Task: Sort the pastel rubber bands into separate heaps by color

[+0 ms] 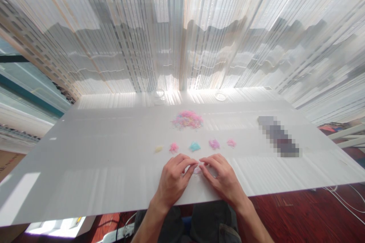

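My left hand (173,178) and my right hand (221,176) rest near the front edge of a white table (99,152), fingertips meeting. Between the fingertips lies a small pale pink bit (197,169); both hands pinch at it, fingers curled. Just beyond the hands sits a row of small sorted piles: yellow (158,148), pink (173,147), teal (194,146), purple-pink (214,144) and pink (231,142). Farther back lies a larger mixed heap of thin coloured loops (187,119).
Two small clear round dishes (157,93) (220,96) stand at the table's far edge before sheer white curtains. A blurred dark object (279,136) lies at the right. Cables (342,197) and a power strip (118,233) lie on the red-brown floor.
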A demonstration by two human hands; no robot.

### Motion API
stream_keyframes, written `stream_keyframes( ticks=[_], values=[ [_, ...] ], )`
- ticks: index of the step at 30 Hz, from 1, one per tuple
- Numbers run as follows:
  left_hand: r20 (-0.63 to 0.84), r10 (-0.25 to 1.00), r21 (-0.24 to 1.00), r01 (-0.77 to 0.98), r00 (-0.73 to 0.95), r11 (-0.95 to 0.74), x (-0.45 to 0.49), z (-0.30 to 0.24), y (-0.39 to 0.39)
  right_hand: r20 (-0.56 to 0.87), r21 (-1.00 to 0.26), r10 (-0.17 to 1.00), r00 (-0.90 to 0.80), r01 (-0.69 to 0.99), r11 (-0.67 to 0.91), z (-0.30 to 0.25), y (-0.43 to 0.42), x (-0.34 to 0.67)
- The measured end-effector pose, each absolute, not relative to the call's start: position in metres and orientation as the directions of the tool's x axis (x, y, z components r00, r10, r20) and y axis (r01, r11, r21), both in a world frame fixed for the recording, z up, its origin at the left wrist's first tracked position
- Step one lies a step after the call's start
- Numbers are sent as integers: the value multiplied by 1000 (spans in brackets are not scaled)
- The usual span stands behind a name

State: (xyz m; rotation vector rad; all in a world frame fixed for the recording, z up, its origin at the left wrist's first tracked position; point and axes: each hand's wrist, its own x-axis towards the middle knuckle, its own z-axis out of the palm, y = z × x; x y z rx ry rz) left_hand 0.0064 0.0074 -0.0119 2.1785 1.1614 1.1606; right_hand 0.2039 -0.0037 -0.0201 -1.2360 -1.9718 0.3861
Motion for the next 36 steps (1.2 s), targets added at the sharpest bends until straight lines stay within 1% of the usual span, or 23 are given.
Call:
stream_keyframes(
  ticks=[9,19,29,36],
  values=[
    [446,835,665,506,322,-550,6,-11,8,436,-663,875,-209,582,470,-14,-7,203],
    [465,811,621,522,354,-584,6,-11,6,425,-668,881,-207,585,460,-14,-7,203],
    [468,813,610,540,345,-580,7,-8,6,460,-604,852,-249,616,506,-12,-7,202],
    [483,801,605,526,354,-598,6,-11,7,458,-649,863,-213,583,489,-13,-8,203]
  ],
)
